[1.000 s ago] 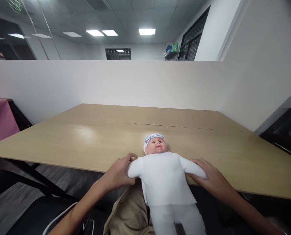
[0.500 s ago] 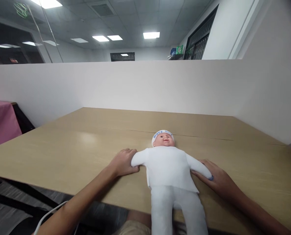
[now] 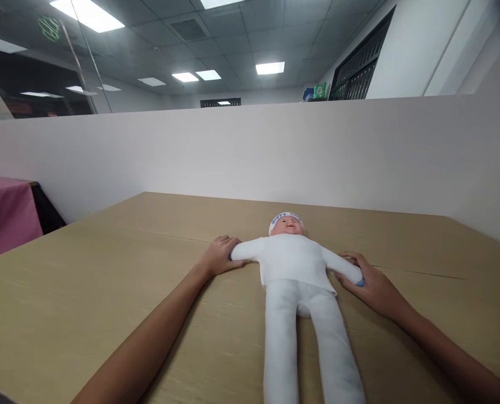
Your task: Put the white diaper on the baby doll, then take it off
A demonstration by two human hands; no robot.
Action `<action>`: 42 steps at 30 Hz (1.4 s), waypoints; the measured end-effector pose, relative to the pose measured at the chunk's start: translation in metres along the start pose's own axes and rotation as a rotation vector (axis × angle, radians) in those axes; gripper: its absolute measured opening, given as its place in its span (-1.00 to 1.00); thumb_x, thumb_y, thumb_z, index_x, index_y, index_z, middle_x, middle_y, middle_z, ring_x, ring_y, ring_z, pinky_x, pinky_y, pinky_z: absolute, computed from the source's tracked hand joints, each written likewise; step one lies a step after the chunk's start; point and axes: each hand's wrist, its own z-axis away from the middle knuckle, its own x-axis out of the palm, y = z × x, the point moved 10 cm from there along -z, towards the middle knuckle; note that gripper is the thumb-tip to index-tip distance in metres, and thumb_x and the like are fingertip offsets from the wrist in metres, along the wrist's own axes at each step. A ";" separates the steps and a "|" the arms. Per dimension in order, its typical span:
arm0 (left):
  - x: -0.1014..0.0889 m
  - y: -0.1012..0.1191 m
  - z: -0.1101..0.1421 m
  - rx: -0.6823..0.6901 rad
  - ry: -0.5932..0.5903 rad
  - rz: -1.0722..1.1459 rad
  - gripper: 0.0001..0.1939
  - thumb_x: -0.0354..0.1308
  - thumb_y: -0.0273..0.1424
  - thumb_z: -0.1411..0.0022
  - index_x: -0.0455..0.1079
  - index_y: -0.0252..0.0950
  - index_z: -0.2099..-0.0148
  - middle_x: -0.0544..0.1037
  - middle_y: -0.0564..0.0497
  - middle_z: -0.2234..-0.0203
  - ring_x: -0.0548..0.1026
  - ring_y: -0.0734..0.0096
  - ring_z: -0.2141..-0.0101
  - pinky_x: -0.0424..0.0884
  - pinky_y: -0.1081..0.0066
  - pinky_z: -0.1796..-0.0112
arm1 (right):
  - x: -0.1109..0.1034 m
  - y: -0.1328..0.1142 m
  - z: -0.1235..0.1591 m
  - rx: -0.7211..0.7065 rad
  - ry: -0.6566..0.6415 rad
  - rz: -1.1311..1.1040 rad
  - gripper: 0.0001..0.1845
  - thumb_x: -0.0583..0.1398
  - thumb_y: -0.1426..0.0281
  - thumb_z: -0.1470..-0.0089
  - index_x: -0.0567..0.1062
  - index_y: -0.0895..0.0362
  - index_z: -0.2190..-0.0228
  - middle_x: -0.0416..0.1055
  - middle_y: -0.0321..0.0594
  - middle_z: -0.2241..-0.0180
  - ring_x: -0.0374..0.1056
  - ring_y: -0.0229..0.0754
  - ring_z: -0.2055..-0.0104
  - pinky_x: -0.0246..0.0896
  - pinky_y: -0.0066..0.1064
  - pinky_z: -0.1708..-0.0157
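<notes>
Doll point(image 3: 294, 261) is face-up on the table point(image 3: 106, 292), head toward the partition point(image 3: 233, 151), legs running down & out of view at the bottom, so foot end can't be told. L hand point(image 3: 221, 255) is closed round one sleeve end, fingers over the top, thumb along the lower side; R hand point(image 3: 378, 290) has the other sleeve end pinched btwn thumb & fingers, a bit lower than L. For good handling, I'd say: hold near the cuffs w/ light, even pressure, both sides alike, b/c a one-sided pull would likely twist the torso or strain the shoulder seams. Arms are spread out & slanting down, R one steeper; matching hand heights would prob. square the shoulders. Best let the table bear the weight, hands just steadying. Materials: white clothes point(image 3: 296, 255) look soft & matte, prob. thin knit or fleece over stuffing, top hem flaring loose over the hips; legs are long, rounded tubes w/ a gap btwn. Head point(image 3: 289, 226) looks smooth, prob. vinyl, w/ a white headband point(image 3: 274, 219) in blue lettering, partly legible. Blue bit point(image 3: 361, 282) shows at the cuff by R hand. Tabletop: flat, tan, faint grain, thin dark seam point(image 3: 435, 274) off to the R.
</notes>
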 end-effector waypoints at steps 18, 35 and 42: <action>0.019 -0.063 -0.048 -0.123 0.119 0.021 -0.35 0.25 0.11 -0.41 0.44 -0.18 -0.33 0.65 -0.13 -0.08 0.52 -0.12 -0.02 0.32 0.01 -0.09 | -0.008 0.020 -0.065 -0.098 0.193 0.178 -0.33 0.17 -0.16 -0.28 0.46 0.10 -0.12 0.56 0.02 -0.07 0.45 0.15 -0.05 0.33 -0.05 -0.12; 0.012 -0.060 -0.022 -0.204 0.128 0.101 -0.32 0.21 0.03 -0.37 0.34 -0.27 -0.35 0.58 -0.19 -0.13 0.50 -0.09 -0.11 0.36 0.01 -0.14 | -0.003 0.052 -0.047 -0.060 0.201 0.204 -0.18 0.16 -0.20 -0.27 0.43 0.14 -0.26 0.50 0.04 -0.18 0.40 0.19 -0.17 0.28 0.01 -0.24; 0.003 -0.058 -0.004 -0.268 0.185 0.067 -0.49 0.18 -0.14 -0.41 0.37 -0.27 -0.29 0.59 -0.19 -0.14 0.50 -0.11 -0.11 0.38 0.01 -0.11 | -0.010 0.053 -0.017 -0.049 0.266 0.219 -0.23 0.14 -0.12 -0.31 0.42 0.19 -0.27 0.46 0.10 -0.23 0.36 0.20 -0.26 0.22 0.05 -0.34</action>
